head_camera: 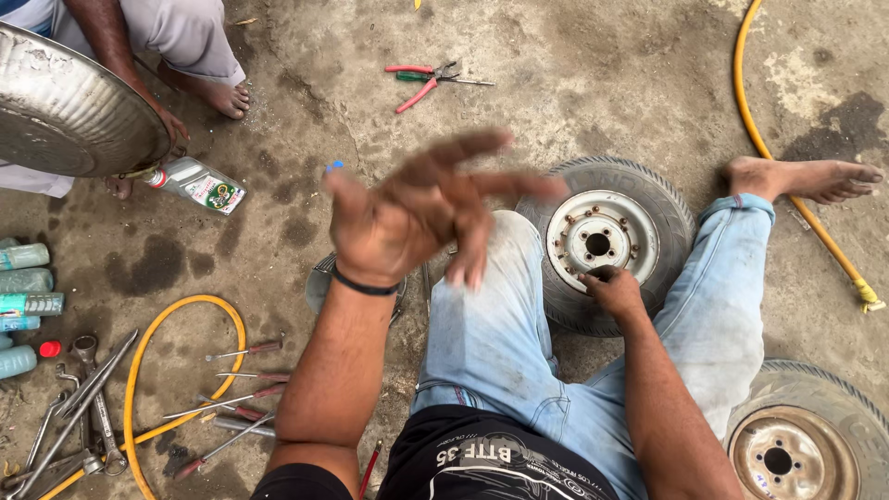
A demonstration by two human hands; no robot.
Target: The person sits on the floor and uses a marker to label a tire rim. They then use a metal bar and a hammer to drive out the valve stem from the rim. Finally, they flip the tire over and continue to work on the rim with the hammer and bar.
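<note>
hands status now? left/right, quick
Left hand: open, fingers spread, raised, holding nothing; blurred.
Right hand: curled on the wheel rim; cannot tell whether it holds anything.

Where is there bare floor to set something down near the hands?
Bare concrete lies between the pliers and the wheel, and right of the hose. A smaller patch sits between the oil bottle and the left hand. The lower left is crowded with screwdrivers and wrenches.
</note>
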